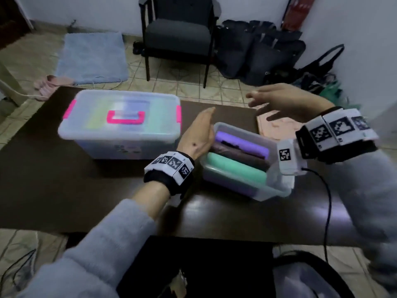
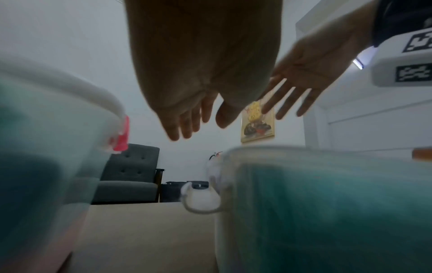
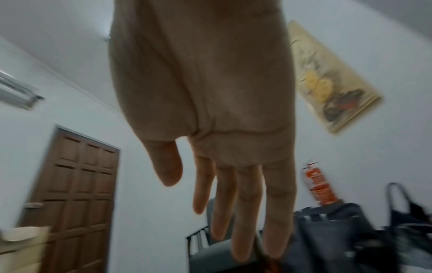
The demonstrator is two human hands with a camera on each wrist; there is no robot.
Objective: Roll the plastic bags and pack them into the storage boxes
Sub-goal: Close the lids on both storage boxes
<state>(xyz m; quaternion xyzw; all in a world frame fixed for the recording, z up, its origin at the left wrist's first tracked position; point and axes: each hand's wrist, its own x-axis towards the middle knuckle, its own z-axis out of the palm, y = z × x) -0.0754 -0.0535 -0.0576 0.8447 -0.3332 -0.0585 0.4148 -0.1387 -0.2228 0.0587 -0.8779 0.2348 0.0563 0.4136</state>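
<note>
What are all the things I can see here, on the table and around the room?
Lidded clear plastic storage box with pink handle: one, table's left, closed.
Open clear plastic storage box: one, table's middle.
Rolled plastic bags: at least three; purple, dark, mint green; inside the open box.
Flat pink plastic bag: one, table's far right.
Dark table: one.
Grey armchair: one, by the wall.
Blue mat: one, on the floor.
Black bags: several, right of the armchair.
Left hand: open, beside the open box.
Right hand: open, empty, raised above the pink bag.
</note>
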